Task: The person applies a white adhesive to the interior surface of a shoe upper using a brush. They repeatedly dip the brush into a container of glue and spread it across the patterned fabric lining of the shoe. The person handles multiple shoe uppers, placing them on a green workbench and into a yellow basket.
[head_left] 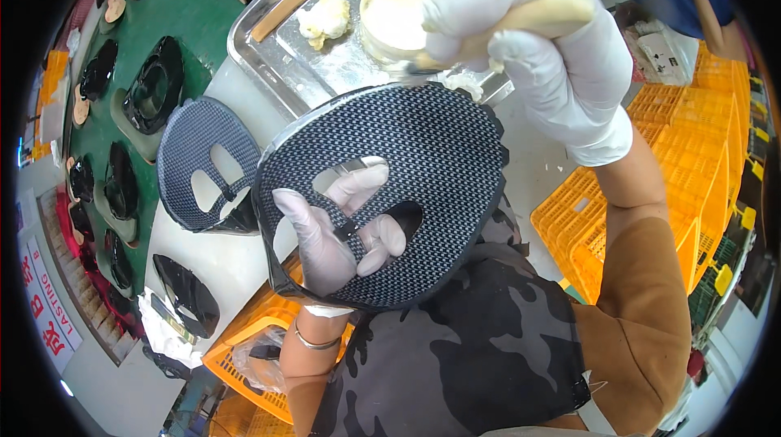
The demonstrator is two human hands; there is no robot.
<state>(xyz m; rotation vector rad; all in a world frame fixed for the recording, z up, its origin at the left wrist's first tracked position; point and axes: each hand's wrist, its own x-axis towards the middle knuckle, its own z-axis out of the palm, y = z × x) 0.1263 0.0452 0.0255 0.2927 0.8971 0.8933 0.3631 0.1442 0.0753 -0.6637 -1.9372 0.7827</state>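
Your L hand has the upper clamped at the cut-outs, thumb and fingers curled around the strips btwn the holes; can't tell exactly which fingers go thru which hole. The upper's up off the table, in front of your apron, mostly above and R of your L hand, and below-L of your R hand. That one's shut on the brush, fingers and thumb pinching the handle, so hands are apart w/ the upper btwn them. Brush handle slants down-L, dark tip right by the upper's top edge; can't tell if it's touching. Upper's mesh side faces you, solid broad end pointing up-R, cut-out end down-L, long axis approx. diagonal btwn those two, tho the outline's near round. A 2nd upper sits on the table just L of yours, mesh up. Tray w/ the tub of white paste is beyond.
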